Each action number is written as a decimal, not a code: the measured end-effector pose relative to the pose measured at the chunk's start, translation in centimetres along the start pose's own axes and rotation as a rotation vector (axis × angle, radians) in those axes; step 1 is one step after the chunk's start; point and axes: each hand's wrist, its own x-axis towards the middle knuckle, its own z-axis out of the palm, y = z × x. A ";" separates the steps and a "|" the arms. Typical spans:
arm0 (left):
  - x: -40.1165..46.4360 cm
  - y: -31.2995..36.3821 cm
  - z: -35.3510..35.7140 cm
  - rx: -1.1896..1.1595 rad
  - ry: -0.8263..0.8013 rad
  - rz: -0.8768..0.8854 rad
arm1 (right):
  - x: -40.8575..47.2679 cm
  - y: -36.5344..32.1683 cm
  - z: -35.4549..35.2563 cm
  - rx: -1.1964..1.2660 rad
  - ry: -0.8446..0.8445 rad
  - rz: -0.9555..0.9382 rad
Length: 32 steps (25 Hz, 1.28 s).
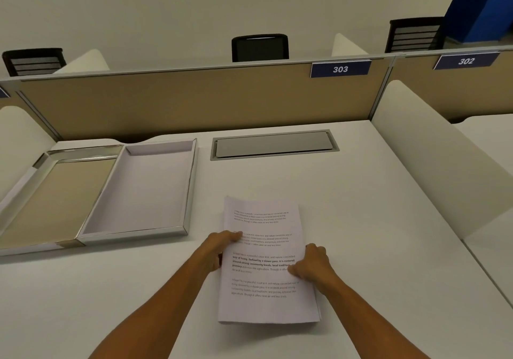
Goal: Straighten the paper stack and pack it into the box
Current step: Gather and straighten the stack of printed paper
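Note:
A stack of white printed sheets [263, 225] is held over the white desk in front of me, its near edge lifted a little. My left hand [219, 250] grips its left edge, thumb on the top page. My right hand [312, 265] grips its right edge. To the left lies the open box [138, 192], a shallow white tray with silver rims and nothing inside. Its lid [52, 200], beige inside, lies flat beside it further left.
A grey cable hatch [273, 145] is set into the desk behind the papers. A tan partition [180, 100] labelled 303 closes the back. White side dividers [433, 150] stand at right and left. Black chairs [260, 47] show beyond the partition.

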 end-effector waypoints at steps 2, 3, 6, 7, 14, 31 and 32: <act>0.1 -0.5 -0.1 -0.008 -0.002 0.041 | 0.0 0.0 -0.1 0.002 -0.005 0.000; 0.1 -0.9 0.0 -0.026 -0.008 0.063 | 0.0 0.0 -0.1 0.003 -0.008 -0.001; -0.1 -1.8 0.6 -0.045 -0.007 0.147 | 0.2 0.0 -0.2 0.005 -0.025 0.004; -0.2 -2.0 0.7 -0.029 0.000 0.189 | 0.3 0.0 -0.2 0.003 -0.034 0.011; -3.5 -2.3 1.6 0.044 0.005 0.526 | 1.1 0.9 -2.9 0.623 -0.143 -0.068; -7.5 -1.7 2.0 -0.074 0.098 0.868 | -6.1 -1.7 -3.3 0.836 0.142 -0.615; -7.4 -1.7 1.8 -0.074 0.102 0.870 | -6.2 -1.8 -3.4 0.822 0.133 -0.633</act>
